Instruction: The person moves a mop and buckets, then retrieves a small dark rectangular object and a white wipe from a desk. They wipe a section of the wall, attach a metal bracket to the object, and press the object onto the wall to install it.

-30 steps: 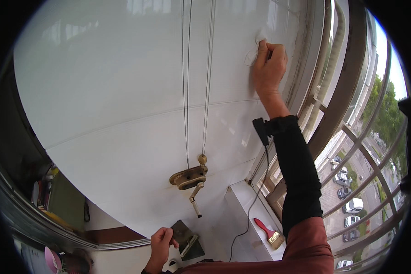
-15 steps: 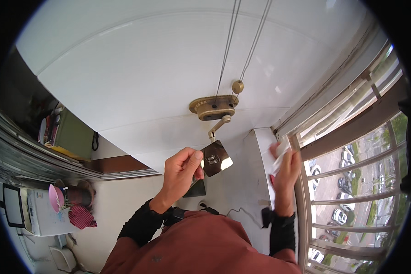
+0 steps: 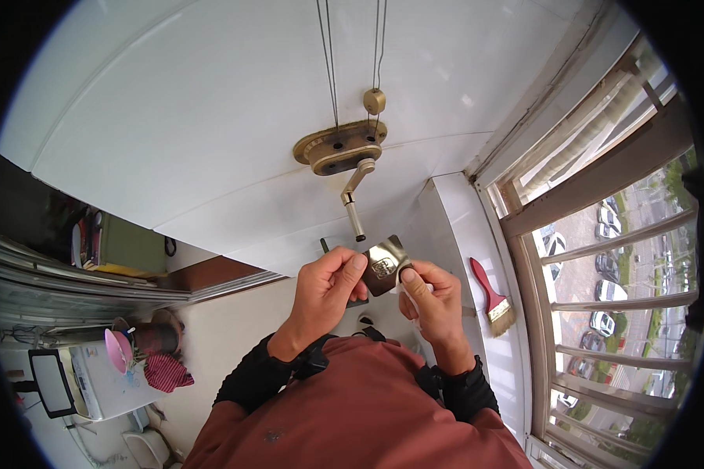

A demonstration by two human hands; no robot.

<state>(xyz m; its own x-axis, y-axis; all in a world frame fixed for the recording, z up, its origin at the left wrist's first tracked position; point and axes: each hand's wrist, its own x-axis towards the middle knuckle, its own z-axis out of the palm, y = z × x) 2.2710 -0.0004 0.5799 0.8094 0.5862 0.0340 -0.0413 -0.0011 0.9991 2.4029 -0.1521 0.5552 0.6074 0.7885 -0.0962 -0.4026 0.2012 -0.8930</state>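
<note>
In the head view, a shiny square metal plate (image 3: 378, 283) was near the middle, tilted, between both hands. The left hand (image 3: 326, 291), at its 8 o'clock, had thumb and fingers closed on the plate's near edge in a pinch. The right hand (image 3: 436, 301), at its 4 o'clock, had its fingers folded nearly closed around a partly hidden white tissue (image 3: 429, 288), the thumb at the plate's edge; how firmly these gripped the plate I could not tell. Just beside the plate, at 11 o'clock, hung a crank handle (image 3: 354, 220), below a brass winch (image 3: 344, 150) on the white wall (image 3: 211, 102). Just past 3 o'clock, a red-handled brush (image 3: 490, 295) lay on a white ledge (image 3: 457, 207).
</note>
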